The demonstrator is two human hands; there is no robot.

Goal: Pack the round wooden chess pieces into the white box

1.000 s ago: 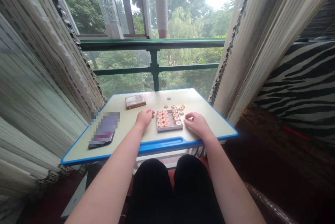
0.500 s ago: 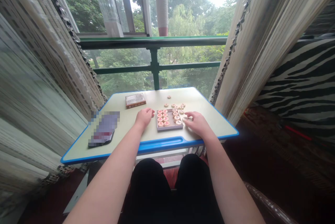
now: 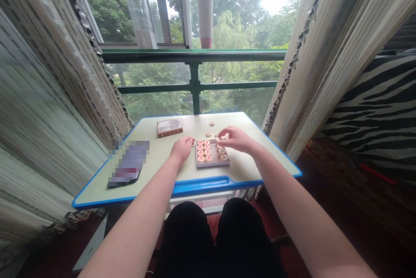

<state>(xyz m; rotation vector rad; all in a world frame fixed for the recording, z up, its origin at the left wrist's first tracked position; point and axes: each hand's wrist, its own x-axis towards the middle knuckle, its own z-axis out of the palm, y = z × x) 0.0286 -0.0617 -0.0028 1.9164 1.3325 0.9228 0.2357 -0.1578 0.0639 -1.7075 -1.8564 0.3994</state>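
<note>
A shallow open box [image 3: 212,165] holds round wooden xiangqi pieces. Red-marked pieces [image 3: 204,150] fill rows on its left; dark-marked pieces [image 3: 222,157] line its right side, with bare box floor between. Over the box's back right corner is my right hand [image 3: 238,140], thumb and fingers closed around a xiangqi piece that they mostly hide. My left hand [image 3: 182,149] rests on the table just left of the box, fingers curled, with the edge of a small round piece showing at the fingertips. Loose pieces [image 3: 208,134] lie behind the box, some covered by my right hand.
A flat brown box lid [image 3: 170,127] lies at the back left of the blue-edged table [image 3: 156,163]. Nearer, on the left, is a dark phone-like slab [image 3: 128,165], blurred out. Behind the table stands a green railing [image 3: 195,87], with curtains on both sides.
My right hand has lifted from the piece right of the box and moved left and back, over the box's far right corner. My left hand stays beside the box. The view has shifted slightly.
</note>
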